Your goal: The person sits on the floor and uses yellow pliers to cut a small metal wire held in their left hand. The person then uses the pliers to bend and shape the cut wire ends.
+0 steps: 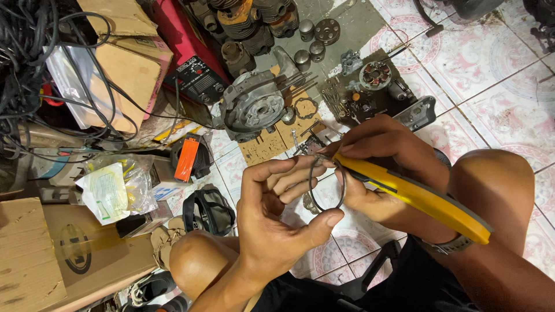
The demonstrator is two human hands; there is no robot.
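Left hand [272,214] is pinching a thin metal ring [325,184] between thumb and curled fingers, above the tiled floor [491,69]; right hand [381,156] is closing around a yellow-handled utility knife [416,196], its tip meeting the ring's upper edge; both are hovering between the person's bare knees; beyond them an engine crankcase [254,107] is lying on cardboard [272,144]; small engine parts [376,81] beside it; cardboard boxes [124,63] and tangled black cables [23,63] are crowding the left.
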